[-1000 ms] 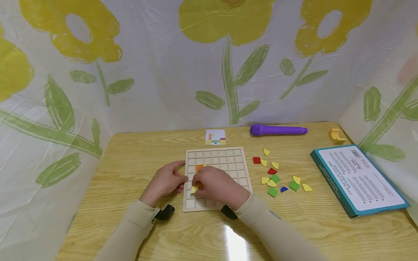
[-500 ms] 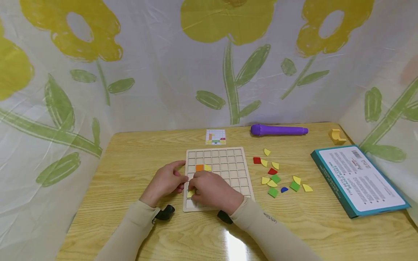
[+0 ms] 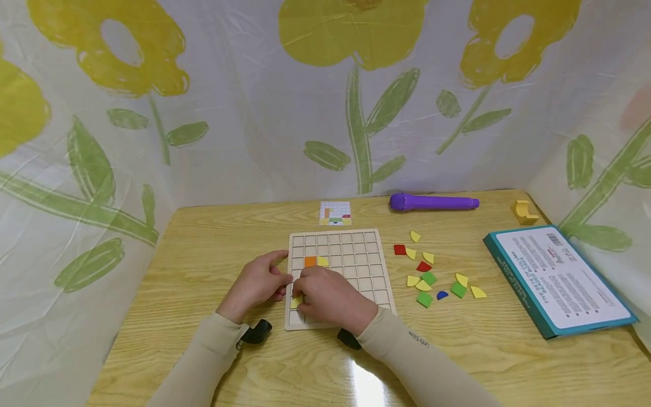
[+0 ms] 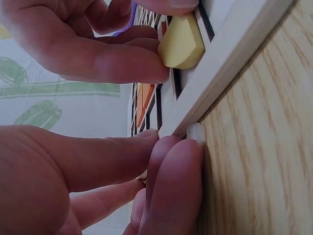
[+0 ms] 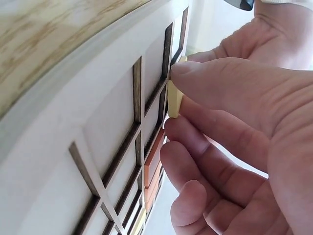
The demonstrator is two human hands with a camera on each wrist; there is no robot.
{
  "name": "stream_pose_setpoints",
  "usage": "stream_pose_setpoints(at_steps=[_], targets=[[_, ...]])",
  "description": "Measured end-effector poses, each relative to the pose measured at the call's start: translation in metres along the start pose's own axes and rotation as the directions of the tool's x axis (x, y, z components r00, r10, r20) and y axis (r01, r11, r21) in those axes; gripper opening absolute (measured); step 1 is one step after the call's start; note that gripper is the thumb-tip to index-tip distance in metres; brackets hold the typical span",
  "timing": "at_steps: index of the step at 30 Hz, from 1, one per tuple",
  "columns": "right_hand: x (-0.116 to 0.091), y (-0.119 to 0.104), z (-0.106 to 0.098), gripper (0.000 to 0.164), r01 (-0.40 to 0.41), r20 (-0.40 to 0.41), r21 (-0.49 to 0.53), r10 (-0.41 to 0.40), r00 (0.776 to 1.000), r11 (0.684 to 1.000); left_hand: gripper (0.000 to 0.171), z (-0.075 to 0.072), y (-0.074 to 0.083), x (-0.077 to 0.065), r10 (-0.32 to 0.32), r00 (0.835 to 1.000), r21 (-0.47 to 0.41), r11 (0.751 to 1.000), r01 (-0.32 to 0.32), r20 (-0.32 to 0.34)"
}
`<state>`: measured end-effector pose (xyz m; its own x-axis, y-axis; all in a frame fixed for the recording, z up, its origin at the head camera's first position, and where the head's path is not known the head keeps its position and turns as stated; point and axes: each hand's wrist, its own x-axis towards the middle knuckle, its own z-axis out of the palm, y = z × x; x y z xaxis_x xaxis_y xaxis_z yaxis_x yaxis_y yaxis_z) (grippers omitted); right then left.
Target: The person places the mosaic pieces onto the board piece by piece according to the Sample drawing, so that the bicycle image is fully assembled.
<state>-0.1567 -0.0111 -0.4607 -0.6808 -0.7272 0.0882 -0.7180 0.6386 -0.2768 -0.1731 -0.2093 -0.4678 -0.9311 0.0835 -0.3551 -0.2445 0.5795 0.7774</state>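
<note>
My left hand (image 3: 256,282) pinches the left edge of the wooden grid board (image 3: 362,249), thumb on top and fingers at the side in the left wrist view. My right hand (image 3: 333,297) reaches across the board and pinches a yellow quarter-round tile (image 4: 182,44) between thumb and fingers. The tile tilts over a cell in the leftmost column, near the front. In the head view, an orange square tile (image 3: 311,262) and another yellow tile (image 3: 322,262) lie side by side in the grid. Right-hand fingers hide the cells under them; more orange (image 5: 152,156) shows there in the right wrist view.
Loose yellow, red, green and blue tiles (image 3: 429,278) lie scattered right of the board. Behind it is a printed pattern card (image 3: 335,213). A purple microphone-shaped toy (image 3: 434,202), a yellow curved block (image 3: 524,212) and a teal-edged box (image 3: 561,280) stand farther right.
My right hand has shifted left and slightly nearer with its yellow tile, now over the leftmost column. The yellow tile beside the orange one has come into full view. My left hand stays put.
</note>
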Motion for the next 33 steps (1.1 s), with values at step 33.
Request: stream_pose_setpoints(at_steps=[33], targets=[[-0.0015, 0.0027, -0.0047, 0.01, -0.015, 0.032, 0.008, 0.015, 0.999, 1.0, 0.067, 0.0004, 0.0019, -0.0006, 0.0, 1.0, -0.006, 1.0, 0.0, 0.005]])
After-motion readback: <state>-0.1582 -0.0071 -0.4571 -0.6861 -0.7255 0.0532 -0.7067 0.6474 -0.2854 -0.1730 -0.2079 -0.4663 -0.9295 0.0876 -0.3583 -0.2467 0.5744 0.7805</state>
